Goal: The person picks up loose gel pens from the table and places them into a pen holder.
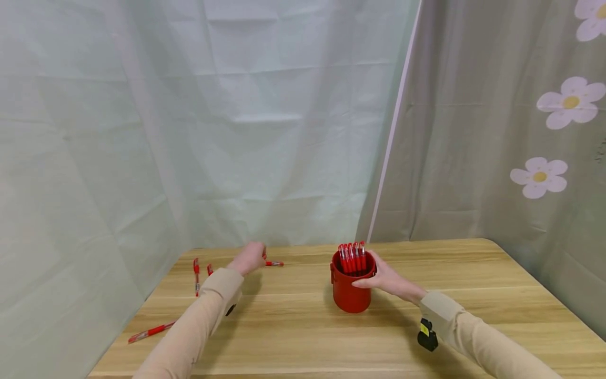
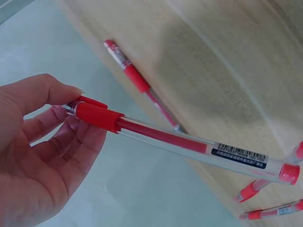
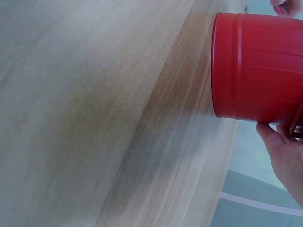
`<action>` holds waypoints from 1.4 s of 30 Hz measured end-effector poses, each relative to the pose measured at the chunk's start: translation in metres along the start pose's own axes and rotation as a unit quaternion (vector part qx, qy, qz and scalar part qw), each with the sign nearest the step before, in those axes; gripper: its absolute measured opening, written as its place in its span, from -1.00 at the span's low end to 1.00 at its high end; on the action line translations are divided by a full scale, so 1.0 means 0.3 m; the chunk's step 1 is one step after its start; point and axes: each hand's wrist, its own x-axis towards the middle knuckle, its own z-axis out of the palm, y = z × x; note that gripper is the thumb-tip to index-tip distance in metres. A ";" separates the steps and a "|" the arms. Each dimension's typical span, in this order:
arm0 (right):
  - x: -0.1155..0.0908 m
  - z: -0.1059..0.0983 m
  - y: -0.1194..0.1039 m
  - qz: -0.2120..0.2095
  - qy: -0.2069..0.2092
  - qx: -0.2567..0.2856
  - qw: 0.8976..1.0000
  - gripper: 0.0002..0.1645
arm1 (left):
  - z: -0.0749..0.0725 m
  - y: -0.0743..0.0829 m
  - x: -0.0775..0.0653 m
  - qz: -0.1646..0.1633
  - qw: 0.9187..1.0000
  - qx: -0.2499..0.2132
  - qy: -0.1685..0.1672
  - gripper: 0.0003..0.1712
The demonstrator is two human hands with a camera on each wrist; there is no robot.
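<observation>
My left hand (image 1: 251, 258) is over the far left part of the table. Its thumb and fingers pinch a red gel pen (image 2: 161, 139) near one end, and the clear barrel points away from the palm. Beyond it lies another red pen (image 1: 274, 263), close to the table's far edge. With my right hand (image 1: 390, 279) I grip the upper right side of a red pen holder (image 1: 352, 295), shaped like a small bucket, thumb across the front near the rim. Several red pens (image 1: 352, 258) stand upright inside, leaning together. The holder's base is upright on the table.
More red pens lie at the table's left: one (image 1: 196, 276) near the left edge, one (image 1: 210, 269) partly behind my left arm, and one (image 1: 151, 331) nearer the front. Curtains (image 1: 293, 131) hang behind the wooden table (image 1: 293, 337).
</observation>
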 end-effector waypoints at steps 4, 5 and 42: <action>-0.007 0.002 -0.024 -0.004 -0.001 0.003 1.000 -0.02 | -0.027 0.013 0.007 -0.004 1.000 -0.008 -0.001 -0.80; -0.003 0.001 -0.014 -0.001 0.000 0.005 1.000 -0.02 | -0.031 0.015 0.010 -0.006 1.000 -0.012 -0.002 -0.80; 0.032 -0.015 0.074 0.009 0.006 0.012 1.000 -0.02 | -0.160 0.214 0.066 0.049 0.983 -0.110 0.141 -0.89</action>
